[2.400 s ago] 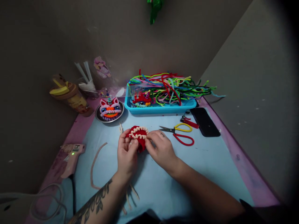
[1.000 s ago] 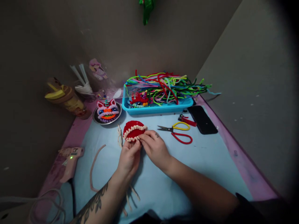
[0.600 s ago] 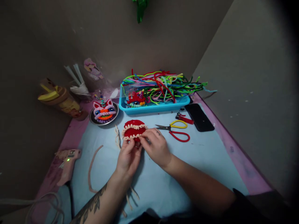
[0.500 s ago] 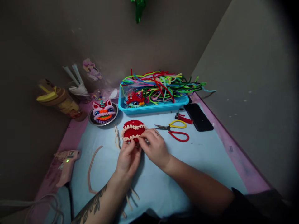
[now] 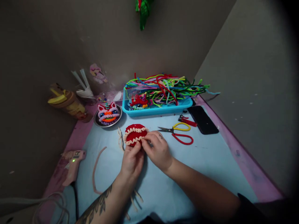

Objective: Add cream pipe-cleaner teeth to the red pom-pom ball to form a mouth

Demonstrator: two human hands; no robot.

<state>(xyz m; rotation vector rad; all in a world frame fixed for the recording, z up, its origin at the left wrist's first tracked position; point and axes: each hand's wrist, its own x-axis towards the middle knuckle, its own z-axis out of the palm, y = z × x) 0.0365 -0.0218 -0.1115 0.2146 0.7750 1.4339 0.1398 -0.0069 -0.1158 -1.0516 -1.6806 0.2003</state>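
Note:
A red fuzzy piece (image 5: 133,135), apparently made of pipe cleaners, has an open mouth shape edged with two rows of wavy cream pipe cleaner trim (image 5: 134,130). My left hand (image 5: 133,160) grips it from below, thumb on the lower edge. At its right side, the fingertips of my right hand (image 5: 157,149) pinch the end of the lower cream trim; the exact contact is partly hidden. Cream pipe cleaner pieces (image 5: 120,138) lie just left of the red piece. Scissors (image 5: 174,130) with one yellow and one red handle rest to the right.
A blue tray (image 5: 158,111) of colourful pipe cleaners stands at the back. A lion-dance head figure (image 5: 108,115) sits in a metal bowl (image 5: 106,126). On the left lie a pink glue gun (image 5: 72,168) and a bent pipe cleaner (image 5: 94,172). A phone (image 5: 202,120) and red lighter (image 5: 188,122) lie right.
The whole view has shifted slightly, so everything appears a little further right and lower. Both hands keep their hold on the red piece and its trim, with little visible movement.

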